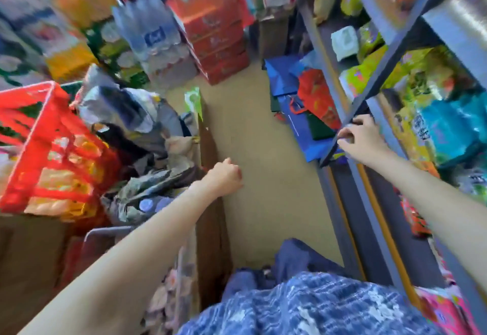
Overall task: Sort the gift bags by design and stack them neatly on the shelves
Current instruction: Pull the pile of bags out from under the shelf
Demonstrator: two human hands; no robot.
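Observation:
The picture is motion-blurred. Blue gift bags [286, 82], a red patterned one [316, 95] and a dark green one [317, 126] lie piled on the floor beside the grey metal shelves [390, 45]. My right hand [361, 139] grips the dark edge of a shelf [340, 137] just above that pile. My left hand [226, 176] hangs over the floor as a loose fist with nothing in it. Yellow-green and turquoise bags [432, 113] fill the shelves at the right.
A red plastic crate [44, 147] sits at the left on brown boxes. Crumpled bags and a cardboard box edge [208, 147] lie beside it. Red cartons [216, 32] and packed water bottles [155, 42] stand at the back. A strip of tan floor [263, 176] runs down the middle.

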